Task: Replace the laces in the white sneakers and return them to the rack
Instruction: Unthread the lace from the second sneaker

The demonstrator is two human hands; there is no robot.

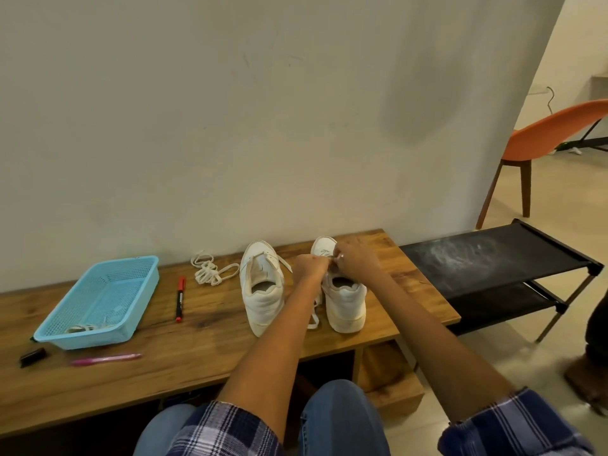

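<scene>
The right white sneaker (345,301) stands heel toward the person on the wooden table (204,360), near the table's right end, and both hands meet over its lacing area. The left hand (311,266) has its fingers curled and appears to pinch the lace (314,315) at the tongue, while the right hand (353,258), a ring on one finger, has its fingers bent over the same spot; exactly what each fingertip holds is too small to tell. A loose end of that lace hangs down the shoe's left side onto the table. Just beside it to the left stands the left white sneaker (261,291), also heel toward the person, with a lace end trailing off to its right. Farther left lies a loose bundle of white lace (210,269), then a red-capped marker (180,299), and then a light blue plastic basket (98,301) with some white lace in its near corner. A pink pen (105,359) and a small black object (32,356) lie at the table's near left edge. To the right of the table stands a black two-tier shoe rack (493,258), and beyond it an orange chair (546,139).
</scene>
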